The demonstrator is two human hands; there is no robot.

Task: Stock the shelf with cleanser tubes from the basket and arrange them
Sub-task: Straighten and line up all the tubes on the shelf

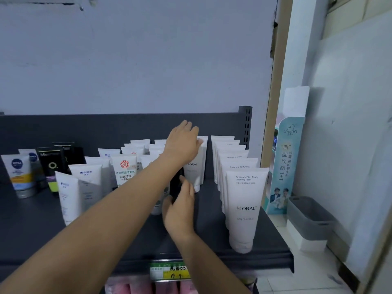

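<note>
Rows of cleanser tubes stand cap-down on the dark shelf [212, 236]. A file of white FLORAL tubes [244, 200] runs back on the right. My left hand [182, 143] reaches over a second white FLORAL tube [194, 168] further back, fingers spread, thumb against its top edge. My right hand [180, 209] is closed around a dark tube [176, 185] standing just in front of that one; my hand and left forearm hide most of it. A grey plastic basket [309, 217] sits low on the right, beyond the shelf end; its inside is not visible.
More white tubes [125, 168] fill the shelf's middle, with black tubes [51, 164] and Nivea tubes [19, 172] to the left. A teal cardboard display [284, 166] stands at the shelf's right end. A yellow-green price label [169, 270] hangs on the front edge, with pink packs [137, 287] below.
</note>
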